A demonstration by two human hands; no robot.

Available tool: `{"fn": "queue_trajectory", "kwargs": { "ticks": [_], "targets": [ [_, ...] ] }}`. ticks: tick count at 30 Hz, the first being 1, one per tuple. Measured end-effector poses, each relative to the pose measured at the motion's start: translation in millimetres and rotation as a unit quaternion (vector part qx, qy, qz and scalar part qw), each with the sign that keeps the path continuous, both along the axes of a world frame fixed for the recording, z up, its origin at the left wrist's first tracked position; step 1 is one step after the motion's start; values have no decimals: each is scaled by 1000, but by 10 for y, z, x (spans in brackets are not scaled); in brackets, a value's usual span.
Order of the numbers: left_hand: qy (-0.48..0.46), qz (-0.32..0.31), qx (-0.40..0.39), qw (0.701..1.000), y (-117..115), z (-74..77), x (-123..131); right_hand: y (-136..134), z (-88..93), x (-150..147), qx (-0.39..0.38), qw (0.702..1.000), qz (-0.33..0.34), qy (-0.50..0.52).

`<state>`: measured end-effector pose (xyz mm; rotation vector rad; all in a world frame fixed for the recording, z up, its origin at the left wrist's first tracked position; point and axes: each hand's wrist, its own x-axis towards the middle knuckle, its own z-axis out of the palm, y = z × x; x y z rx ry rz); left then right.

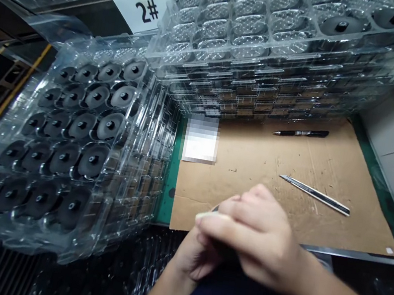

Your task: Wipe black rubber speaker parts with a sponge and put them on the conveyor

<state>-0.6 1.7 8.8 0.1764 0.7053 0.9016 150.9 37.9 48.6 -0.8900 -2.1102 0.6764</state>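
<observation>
Head view: the right hand [254, 232] is closed over the left hand [193, 260], whose grip I cannot tell; a small dark thing [215, 209] shows between them. Plastic trays [136, 122] of black round parts [96, 95] lie left, a cutter [315, 195] ahead on cardboard [247, 166]

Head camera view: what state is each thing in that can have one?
Right hand, folded over the left hand.
Left hand, beneath it, grip hidden.
Left tray stack, top pockets filled with black discs.
Back tray stack, black discs only at the far end.
Pen, lying on the cardboard.
Utility knife, lying on the cardboard.
</observation>
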Motion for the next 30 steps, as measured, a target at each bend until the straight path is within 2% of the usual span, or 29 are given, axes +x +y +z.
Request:
{"fn": "queue_trajectory", "kwargs": {
  "ticks": [1,3,5,7,11,15,17,19,22,24,25,27,30],
  "targets": [
    [-5,3,6,1000,2,-8,-9,33,-41,34,-19,1000,-10,7],
    [-18,3,17,1000,13,-19,-35,94,-161,151,-91,993,-78,-9],
    [-22,6,15,1000,36,-18,-66,109,-326,288,-171,974,-147,-31],
    [-18,15,12,1000,66,-14,-90,47,-520,385,-239,952,-182,-51],
    [-9,19,16,1000,122,-31,-96,-242,-888,374,-323,934,-142,-63],
    [-20,17,18,999,138,-66,-86,-435,-1061,276,-340,931,-124,-39],
    [-21,15,19,999,134,-75,-86,-416,-1033,277,-335,931,-140,-26],
    [-13,16,17,1000,128,-75,-79,-334,-915,301,-328,928,-174,-14],
    [5,22,17,1000,110,-64,-41,-192,-595,279,-286,924,-252,20],
    [28,35,24,999,93,-56,-4,-143,-355,183,-216,935,-276,53],
    [41,40,28,998,83,-52,12,-137,-251,114,-173,947,-261,65],
    [64,46,34,996,68,-44,29,-147,-100,-29,-103,975,-186,70],
    [86,69,48,993,60,-31,32,-132,-12,-169,-102,992,-56,45]
  ]
}}
